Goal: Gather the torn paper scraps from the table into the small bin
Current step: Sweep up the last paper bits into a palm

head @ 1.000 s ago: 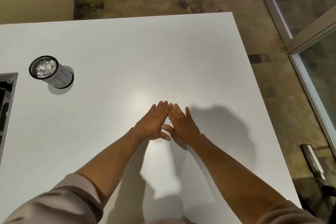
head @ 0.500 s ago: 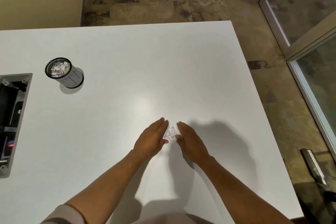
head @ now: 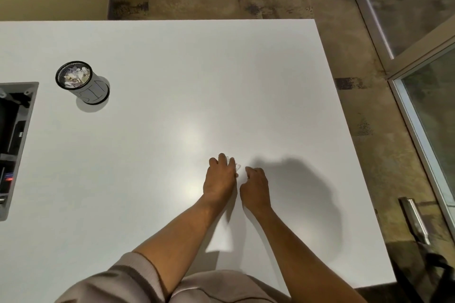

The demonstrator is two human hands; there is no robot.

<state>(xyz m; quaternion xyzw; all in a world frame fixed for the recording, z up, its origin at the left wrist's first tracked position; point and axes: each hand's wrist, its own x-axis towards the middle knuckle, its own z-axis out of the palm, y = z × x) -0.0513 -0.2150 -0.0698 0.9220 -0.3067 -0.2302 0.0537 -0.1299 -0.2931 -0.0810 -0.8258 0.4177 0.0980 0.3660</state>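
Observation:
A small grey bin [head: 94, 93] with a black rim stands at the far left of the white table [head: 172, 64], with several paper scraps inside it. Near the table's front middle, my left hand [head: 219, 179] has its fingers curled round a little clump of white paper scraps [head: 236, 167] that shows at its fingertips. My right hand [head: 254, 186] lies right beside it, a small gap apart, with its fingers curled down onto the table. I see no paper in the right hand. No other loose scraps show on the table.
A grey recessed cable box [head: 14, 145] is set into the table at the left edge. The table's right edge drops to a mottled floor, where a glass door [head: 423, 96] with a metal handle [head: 413, 219] stands.
Both hands have gone from flat, cupping the scraps between them, to curled. The left hand has closed round the scraps, and the right hand has drawn slightly away.

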